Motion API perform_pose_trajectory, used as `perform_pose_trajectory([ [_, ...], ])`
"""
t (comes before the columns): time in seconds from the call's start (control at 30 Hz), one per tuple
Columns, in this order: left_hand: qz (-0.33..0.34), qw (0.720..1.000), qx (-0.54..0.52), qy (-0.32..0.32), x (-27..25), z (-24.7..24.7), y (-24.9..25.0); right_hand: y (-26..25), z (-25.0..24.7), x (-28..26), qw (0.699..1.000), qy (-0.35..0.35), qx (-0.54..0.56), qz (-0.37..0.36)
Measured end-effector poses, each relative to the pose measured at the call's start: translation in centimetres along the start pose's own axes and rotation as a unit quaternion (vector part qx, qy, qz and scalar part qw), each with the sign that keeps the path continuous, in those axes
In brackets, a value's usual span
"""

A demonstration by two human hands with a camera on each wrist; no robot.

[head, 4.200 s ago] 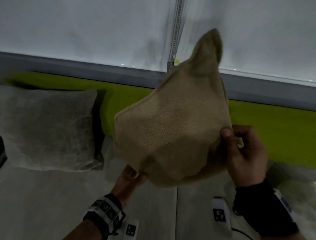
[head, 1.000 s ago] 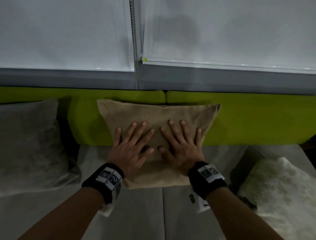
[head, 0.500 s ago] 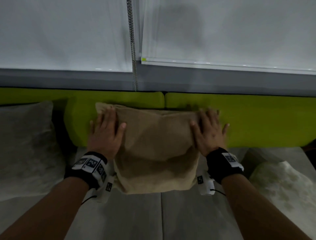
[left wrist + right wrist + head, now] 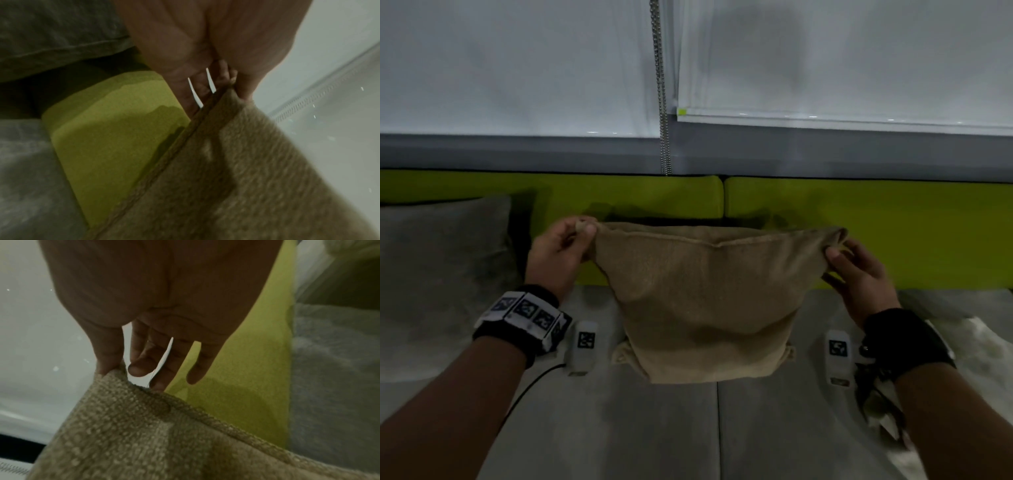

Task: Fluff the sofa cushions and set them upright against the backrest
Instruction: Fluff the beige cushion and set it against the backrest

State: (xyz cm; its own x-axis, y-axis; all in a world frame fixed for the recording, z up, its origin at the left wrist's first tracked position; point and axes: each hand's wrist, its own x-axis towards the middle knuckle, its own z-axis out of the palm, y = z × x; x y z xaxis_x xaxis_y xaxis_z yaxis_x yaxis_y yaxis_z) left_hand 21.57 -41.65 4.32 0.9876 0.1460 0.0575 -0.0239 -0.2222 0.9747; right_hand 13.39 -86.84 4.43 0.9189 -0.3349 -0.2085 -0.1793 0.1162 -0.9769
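Tan cushion [image 4: 705, 301] upright on sofa seat [image 4: 688, 428], by green backrest [image 4: 859, 233]. My left hand [image 4: 558, 253] & right hand [image 4: 859, 270] pinch its top corners. Soft, light, saggy; corners grip best imo.

From my seat I see a white roller blind [image 4: 517, 65] filling the upper left, and a second white blind [image 4: 842, 58] to its right, hanging slightly shorter, with a small yellow-green tab [image 4: 682, 111] at the left end of its bottom rail. A metal bead chain [image 4: 661, 89] hangs down between the two. Below them I make out a grey sill band [image 4: 517, 152] running the full width. In the dim light at the lower right, some crumpled pale material [image 4: 883, 416] lies on the seat; I cannot tell what it is.
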Motion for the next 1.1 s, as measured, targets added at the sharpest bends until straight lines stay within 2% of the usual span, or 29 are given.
perform_pose_trajectory([
  [0.07,-0.014,1.000,0.001,0.012,-0.1,-0.4,0.2,-0.3,0.3,0.0,0.999,-0.024,-0.029,-0.014],
  [0.13,-0.043,0.999,-0.018,0.001,-0.3,-0.5,0.2,-0.9,0.6,0.1,0.999,-0.043,-0.011,-0.007],
  [0.23,-0.144,0.983,-0.113,-0.012,-0.6,-0.9,-0.2,-1.4,0.4,0.1,0.994,-0.054,0.077,0.048],
  [0.3,-0.189,0.970,-0.152,-0.028,-0.9,-0.7,-0.3,-1.1,0.3,-0.1,0.995,-0.058,0.064,0.047],
  [0.4,-0.153,0.983,-0.079,-0.064,-1.7,0.2,-0.1,-0.5,1.2,-0.7,0.996,-0.069,-0.056,0.013],
  [0.47,-0.127,0.989,-0.024,-0.078,-2.0,0.7,0.0,-0.3,1.8,-0.8,0.993,-0.066,-0.095,-0.003],
  [0.63,-0.131,0.989,-0.012,-0.063,-1.4,0.8,-0.2,-1.2,1.0,-0.6,0.997,-0.058,-0.028,0.040],
  [0.87,-0.148,0.989,-0.013,-0.015,-0.6,-0.6,-1.9,-1.1,0.1,-0.2,0.999,0.009,-0.025,0.022],
  [1.1,-0.141,0.990,-0.006,0.005,-0.9,0.3,-0.7,-0.6,-0.4,0.5,0.993,0.097,-0.060,-0.002],
])
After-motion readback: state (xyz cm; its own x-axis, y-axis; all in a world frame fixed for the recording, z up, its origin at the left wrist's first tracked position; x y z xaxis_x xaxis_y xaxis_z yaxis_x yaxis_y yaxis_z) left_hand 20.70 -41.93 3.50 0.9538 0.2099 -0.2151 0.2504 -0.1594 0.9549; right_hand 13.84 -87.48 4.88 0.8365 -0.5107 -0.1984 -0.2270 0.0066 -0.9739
